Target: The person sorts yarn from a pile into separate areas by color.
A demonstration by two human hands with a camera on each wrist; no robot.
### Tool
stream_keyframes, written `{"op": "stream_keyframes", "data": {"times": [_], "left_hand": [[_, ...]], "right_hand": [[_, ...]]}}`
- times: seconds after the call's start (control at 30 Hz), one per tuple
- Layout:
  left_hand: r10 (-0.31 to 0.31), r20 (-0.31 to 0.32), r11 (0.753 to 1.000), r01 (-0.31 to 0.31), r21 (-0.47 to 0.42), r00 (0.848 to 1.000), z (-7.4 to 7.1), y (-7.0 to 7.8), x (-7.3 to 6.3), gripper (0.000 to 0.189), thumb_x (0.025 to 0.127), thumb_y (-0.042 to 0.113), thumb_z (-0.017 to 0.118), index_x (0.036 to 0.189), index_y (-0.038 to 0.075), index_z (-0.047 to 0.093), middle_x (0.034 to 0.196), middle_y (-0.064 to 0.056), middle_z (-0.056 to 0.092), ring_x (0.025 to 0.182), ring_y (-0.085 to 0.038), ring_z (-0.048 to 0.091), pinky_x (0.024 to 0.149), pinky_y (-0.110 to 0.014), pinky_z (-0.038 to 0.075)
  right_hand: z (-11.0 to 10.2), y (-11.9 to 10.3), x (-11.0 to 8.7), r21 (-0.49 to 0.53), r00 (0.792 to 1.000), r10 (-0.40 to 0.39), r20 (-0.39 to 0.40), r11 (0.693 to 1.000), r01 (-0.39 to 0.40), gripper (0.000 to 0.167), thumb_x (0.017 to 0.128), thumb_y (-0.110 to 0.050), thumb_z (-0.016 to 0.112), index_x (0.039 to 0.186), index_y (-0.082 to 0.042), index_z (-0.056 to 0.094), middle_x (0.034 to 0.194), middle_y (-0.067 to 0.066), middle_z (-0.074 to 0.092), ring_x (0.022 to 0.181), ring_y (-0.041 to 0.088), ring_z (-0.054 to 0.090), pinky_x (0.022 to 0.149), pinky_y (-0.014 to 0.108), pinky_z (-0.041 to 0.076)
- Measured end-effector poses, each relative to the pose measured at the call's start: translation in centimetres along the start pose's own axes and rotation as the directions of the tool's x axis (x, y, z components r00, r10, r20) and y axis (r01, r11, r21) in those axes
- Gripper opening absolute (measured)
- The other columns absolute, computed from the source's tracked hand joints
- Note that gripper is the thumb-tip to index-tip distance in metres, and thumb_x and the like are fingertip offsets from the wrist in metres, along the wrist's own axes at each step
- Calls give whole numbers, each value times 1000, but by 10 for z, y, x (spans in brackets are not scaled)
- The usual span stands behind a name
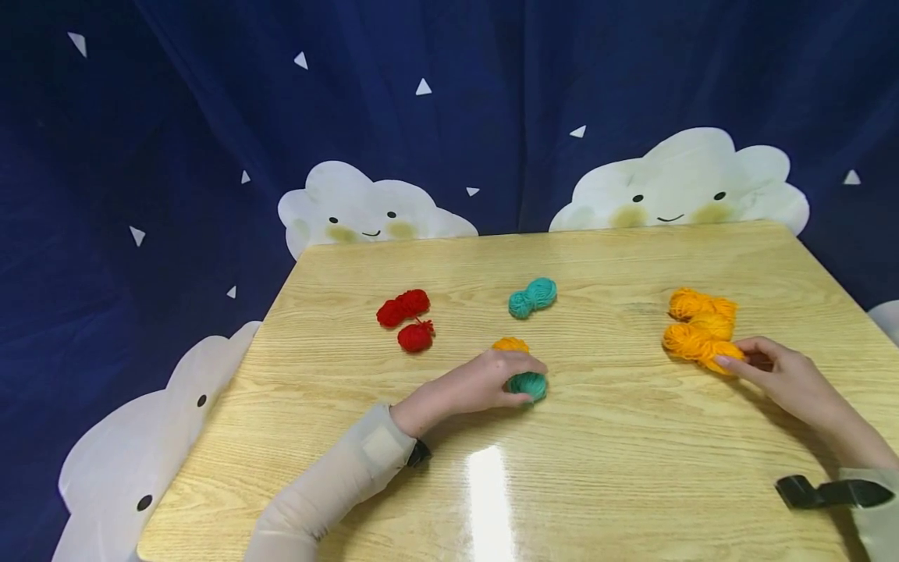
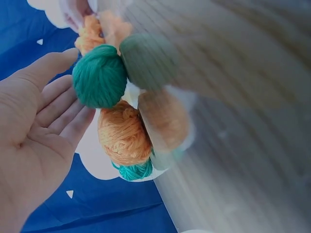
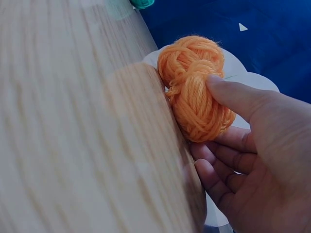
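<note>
In the head view my left hand (image 1: pixel 492 380) is around a small teal yarn skein (image 1: pixel 528 385) near the table's middle. The left wrist view shows that hand's thumb and fingers fairly straight, close beside the teal skein (image 2: pixel 99 76). Just behind it lies an orange yarn skein (image 1: pixel 510 345), partly hidden by the hand. Over on the right, my right hand (image 1: pixel 790 382) pinches the near end of another orange yarn skein (image 1: pixel 695 345), its thumb on top and fingers beneath. A further orange skein (image 1: pixel 691 303) lies right behind that one.
Two red yarn bundles, one longer (image 1: pixel 403 307) and one round (image 1: pixel 416 336), lie left of centre. Farther back is a second teal skein (image 1: pixel 532 297). A dark blue curtain (image 1: pixel 449 117) with white clouds borders the wooden table (image 1: pixel 597 484).
</note>
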State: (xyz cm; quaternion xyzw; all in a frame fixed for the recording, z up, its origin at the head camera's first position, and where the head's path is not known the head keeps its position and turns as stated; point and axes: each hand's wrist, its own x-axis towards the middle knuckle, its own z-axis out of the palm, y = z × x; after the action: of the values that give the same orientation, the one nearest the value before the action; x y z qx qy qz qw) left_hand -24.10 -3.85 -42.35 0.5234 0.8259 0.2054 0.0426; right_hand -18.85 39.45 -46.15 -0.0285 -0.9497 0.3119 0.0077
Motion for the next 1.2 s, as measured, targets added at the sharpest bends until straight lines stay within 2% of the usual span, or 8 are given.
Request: {"op": "stream_keyframes", "data": {"times": [0.1, 0.3, 0.4, 0.63, 0.87, 0.97, 1.03, 1.2], "left_hand": [[18, 14, 1000, -18, 22, 1000, 0, 1, -1, 37, 91, 17, 70, 125, 6, 63, 124, -4, 68, 113, -12, 64, 97, -13, 48], [-12, 72, 999, 9, 36, 997, -2, 3, -1, 42, 89, 15, 73, 128, 6, 62, 130, -5, 66, 119, -13, 62, 101, -15, 47], [-4, 74, 999, 1, 44, 997, -1, 3, 0, 41, 88, 14, 73, 127, 5, 63, 129, -5, 67, 119, -14, 63, 101, -15, 47], [22, 46, 999, -24, 31, 999, 1, 2, 2, 30, 86, 11, 74, 115, 7, 68, 114, -3, 72, 104, -10, 65, 92, -11, 49], [-21, 71, 1000, 22, -16, 997, 0, 1, 3, 29, 84, 11, 75, 112, 6, 68, 109, -4, 72, 95, -10, 61, 83, -9, 46], [-47, 70, 997, 51, -55, 996, 0, -1, 2, 30, 84, 14, 75, 113, 8, 69, 110, -3, 72, 92, -8, 59, 81, -9, 46], [-73, 57, 991, 79, -110, 996, 0, -2, 2, 31, 84, 15, 76, 113, 10, 69, 110, -2, 73, 89, -6, 58, 80, -12, 49], [-135, 19, 953, 135, -271, 991, -2, -4, 2, 32, 83, 14, 76, 115, 13, 70, 113, -1, 73, 90, -3, 59, 83, -24, 56]], "right_hand": [[0, 0, 1, 2, 1000, -3, -1, 1000, 3, 55, 96, -41, 60, 123, 6, 55, 104, 16, 59, 72, -7, 38, 57, 18, 34], [0, 2, 1, 6, 1000, -3, 0, 1000, 3, 56, 96, -42, 60, 123, 6, 54, 108, 19, 59, 73, -9, 39, 57, 17, 35], [0, 2, 1, 3, 1000, -2, -1, 1000, 2, 55, 96, -43, 60, 123, 5, 55, 108, 19, 59, 73, -8, 39, 57, 18, 35], [0, 2, 1, -7, 1000, -14, -14, 1000, 14, 54, 96, -42, 60, 123, 5, 55, 106, 19, 61, 73, -12, 39, 58, 16, 34], [2, 2, 0, -7, 1000, -19, -15, 1000, 19, 53, 96, -41, 60, 122, 4, 56, 100, 12, 61, 72, -9, 40, 58, 16, 34], [2, 2, -1, -2, 1000, -24, -14, 1000, 24, 52, 96, -41, 60, 122, 4, 56, 99, 10, 61, 72, -10, 41, 58, 16, 36], [2, 2, -1, 2, 999, -28, -15, 1000, 28, 52, 96, -40, 60, 123, 4, 56, 100, 10, 62, 72, -13, 41, 58, 14, 36], [1, 2, 0, 1, 999, -26, -22, 1000, 26, 51, 96, -41, 61, 122, 3, 57, 101, 10, 62, 73, -14, 40, 59, 14, 35]]}}
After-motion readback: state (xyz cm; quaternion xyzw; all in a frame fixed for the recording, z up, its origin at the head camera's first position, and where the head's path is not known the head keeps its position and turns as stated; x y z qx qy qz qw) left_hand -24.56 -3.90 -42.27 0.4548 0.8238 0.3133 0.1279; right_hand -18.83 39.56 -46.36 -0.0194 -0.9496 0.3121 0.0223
